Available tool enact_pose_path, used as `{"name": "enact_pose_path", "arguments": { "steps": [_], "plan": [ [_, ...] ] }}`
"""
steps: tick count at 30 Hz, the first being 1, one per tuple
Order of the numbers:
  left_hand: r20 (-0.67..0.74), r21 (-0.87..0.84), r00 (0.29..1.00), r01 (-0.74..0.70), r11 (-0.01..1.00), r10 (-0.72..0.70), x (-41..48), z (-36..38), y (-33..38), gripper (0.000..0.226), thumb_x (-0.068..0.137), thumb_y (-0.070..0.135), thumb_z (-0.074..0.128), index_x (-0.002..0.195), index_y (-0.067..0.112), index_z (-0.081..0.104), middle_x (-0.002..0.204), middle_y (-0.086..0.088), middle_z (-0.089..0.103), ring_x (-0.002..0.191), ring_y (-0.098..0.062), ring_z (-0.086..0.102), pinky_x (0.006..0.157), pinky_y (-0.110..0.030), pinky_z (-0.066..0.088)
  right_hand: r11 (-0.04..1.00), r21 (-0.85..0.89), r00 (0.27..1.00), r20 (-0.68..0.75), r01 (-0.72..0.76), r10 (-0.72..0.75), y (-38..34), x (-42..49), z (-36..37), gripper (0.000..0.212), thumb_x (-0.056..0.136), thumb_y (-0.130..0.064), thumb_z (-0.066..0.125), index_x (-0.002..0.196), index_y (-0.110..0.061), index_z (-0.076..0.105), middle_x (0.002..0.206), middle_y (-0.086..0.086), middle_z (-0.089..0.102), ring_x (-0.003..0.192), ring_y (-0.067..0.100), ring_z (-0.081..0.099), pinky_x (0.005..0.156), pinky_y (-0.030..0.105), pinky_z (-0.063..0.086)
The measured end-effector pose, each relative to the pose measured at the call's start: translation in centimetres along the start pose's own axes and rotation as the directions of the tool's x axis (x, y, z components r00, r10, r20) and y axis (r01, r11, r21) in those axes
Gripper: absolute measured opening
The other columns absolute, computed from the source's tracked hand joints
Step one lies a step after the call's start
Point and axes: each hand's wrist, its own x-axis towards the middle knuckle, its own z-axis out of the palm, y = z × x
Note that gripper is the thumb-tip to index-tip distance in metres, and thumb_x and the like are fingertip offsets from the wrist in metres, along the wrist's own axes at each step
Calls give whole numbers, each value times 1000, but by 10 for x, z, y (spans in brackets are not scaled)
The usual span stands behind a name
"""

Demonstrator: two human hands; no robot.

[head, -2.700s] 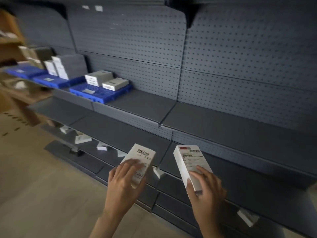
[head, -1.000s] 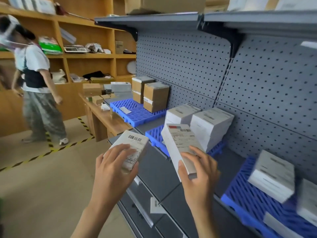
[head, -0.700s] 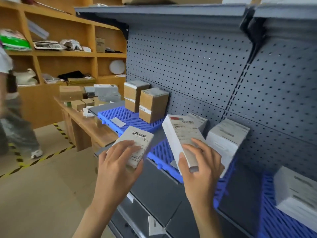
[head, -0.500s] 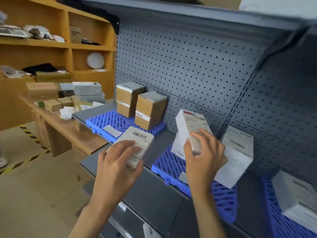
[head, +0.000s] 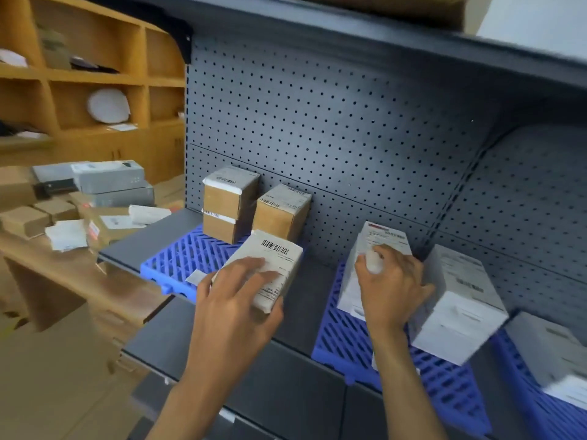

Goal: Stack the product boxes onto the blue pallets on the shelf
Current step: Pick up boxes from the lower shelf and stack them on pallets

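While the left hand [head: 235, 300] stays wrapped round a white barcoded box [head: 265, 269] held in the air before the shelf edge, the right hand [head: 392, 281] has carried its own white labelled box [head: 376, 246] forward from in front of the shelf onto the white stack [head: 349, 290] on the middle blue pallet [head: 349, 341]. Its fingers are closed over the top and front of that box, which stands tilted and looks not quite settled. One of the two boxes is thus nearly placed, I judge; the other waits its turn. Just right of the hand stands a taller white stack [head: 457, 306], touching or nearly touching the knuckles. To the left, a second blue pallet [head: 178, 262] carries brown cartons [head: 232, 204]. The right hand hides the stack's top, so I cannot tell how squarely the box sits. Motion blur smears the right-hand stack and a third blue pallet [head: 540, 404], cut off by the frame. Label print is unreadable. Loose boxes clutter the wooden counter [head: 79, 271] far left.
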Motion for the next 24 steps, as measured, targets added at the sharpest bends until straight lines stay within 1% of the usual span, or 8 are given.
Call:
{"name": "enact_pose_path", "arguments": {
  "steps": [2,5,8,11,14,17,20,24],
  "plan": [
    [8,-25,1000,-3,1000,3,7,2,-1,37,79,34,82,114,27,73,133,7,61,119,-16,57,97,-46,41,999,-33,1000,16,22,-21,-5,0,2,29,77,-48,76,100,-31,73,93,-10,75,107,23,59,77,40,34],
    [-1,-40,1000,-18,999,18,15,5,0,36,80,38,76,114,27,73,134,6,62,121,-15,56,99,-44,39,996,-78,999,42,38,-35,-8,1,6,45,78,-67,70,106,-32,72,105,-12,75,111,22,55,78,40,35],
    [-13,-47,999,-47,998,46,24,8,2,35,81,39,74,114,26,74,134,7,62,123,-16,57,101,-42,37,992,-119,996,84,42,-33,-7,2,7,56,78,-73,66,114,-31,72,119,-12,72,115,23,52,81,42,37],
    [-38,-48,997,-74,996,72,38,7,7,34,81,38,74,113,25,74,133,6,62,124,-18,57,101,-43,39,989,-132,989,139,61,-42,-3,2,5,61,78,-73,65,121,-29,71,134,-7,65,123,28,49,86,46,41],
    [-54,-30,994,-95,995,93,62,8,12,33,83,35,76,114,24,73,133,6,62,124,-18,56,101,-45,40,990,-111,987,147,87,-71,-2,3,-7,59,82,-71,62,126,-32,67,139,-4,60,129,29,47,92,51,41],
    [-64,-14,991,-123,992,122,95,13,11,33,83,35,77,114,24,72,131,6,62,123,-18,56,101,-45,39,988,-77,981,152,133,-121,-3,7,-20,53,85,-66,61,124,-31,69,135,-4,62,127,27,50,94,51,40],
    [-68,7,990,-122,992,122,132,20,10,35,84,41,69,115,26,71,129,8,63,121,-18,57,101,-46,39,982,-57,962,223,178,-161,-3,14,-27,46,85,-56,70,122,-29,71,132,-3,65,123,28,54,94,51,42],
    [-53,60,992,-115,992,118,175,38,5,32,84,40,73,113,26,71,122,8,65,115,-20,58,96,-45,39,977,-41,945,266,210,-192,-2,20,-30,40,85,-53,70,116,-28,73,126,-3,67,117,28,58,91,49,46]
  ]
}}
